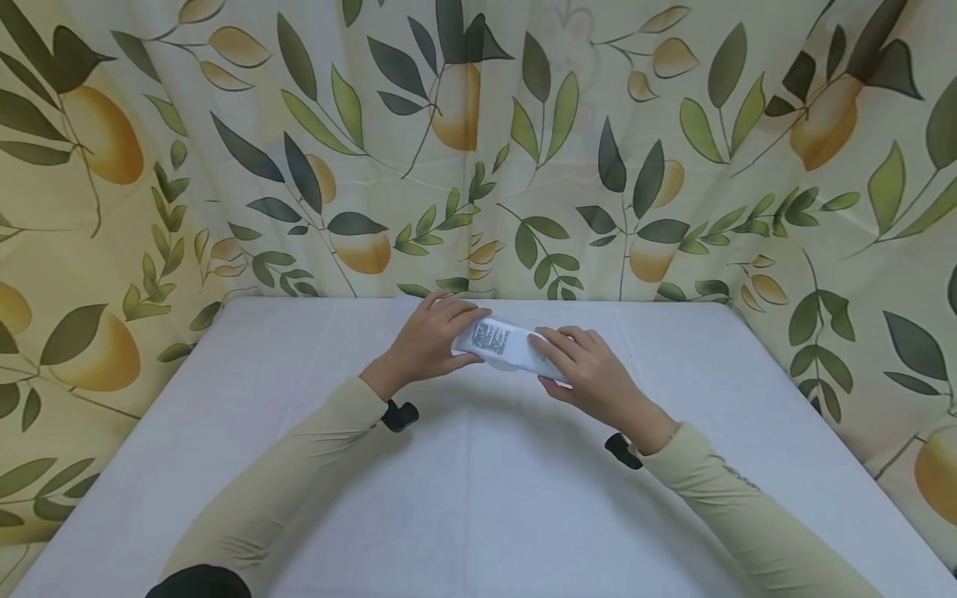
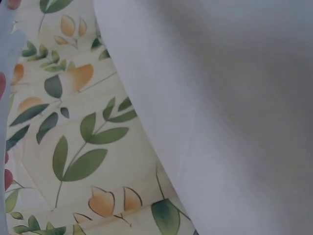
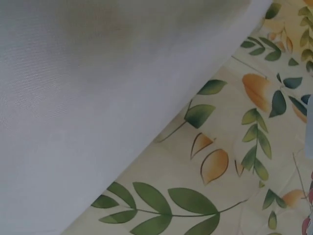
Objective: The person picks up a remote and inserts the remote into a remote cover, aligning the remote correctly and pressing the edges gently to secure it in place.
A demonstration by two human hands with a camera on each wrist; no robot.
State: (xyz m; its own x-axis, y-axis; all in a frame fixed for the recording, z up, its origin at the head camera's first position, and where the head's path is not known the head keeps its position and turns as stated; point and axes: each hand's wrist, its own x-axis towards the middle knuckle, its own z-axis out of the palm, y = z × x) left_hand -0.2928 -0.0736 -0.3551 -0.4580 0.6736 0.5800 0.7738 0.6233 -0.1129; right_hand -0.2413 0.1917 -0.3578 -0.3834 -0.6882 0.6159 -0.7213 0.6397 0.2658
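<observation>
A white, oblong package (image 1: 516, 349) with a block of grey print on its face is held up above the far part of the table, both hands on it. My left hand (image 1: 426, 340) grips its left end, fingers over the top edge and thumb below. At the right end my right hand (image 1: 594, 378) holds it, fingers across the printed face and thumb underneath. Only a pale strip of the package (image 2: 12, 63) and some fingertips (image 2: 8, 179) show at the left wrist view's left border. The right wrist view catches a sliver of it at its right border.
A white cloth covers the table (image 1: 449, 515). Behind it and along both sides hangs a curtain (image 1: 463, 208) printed with lemons and leaves. Each wrist carries a small black device (image 1: 399, 415). A dark round object (image 1: 200, 581) shows at the bottom left.
</observation>
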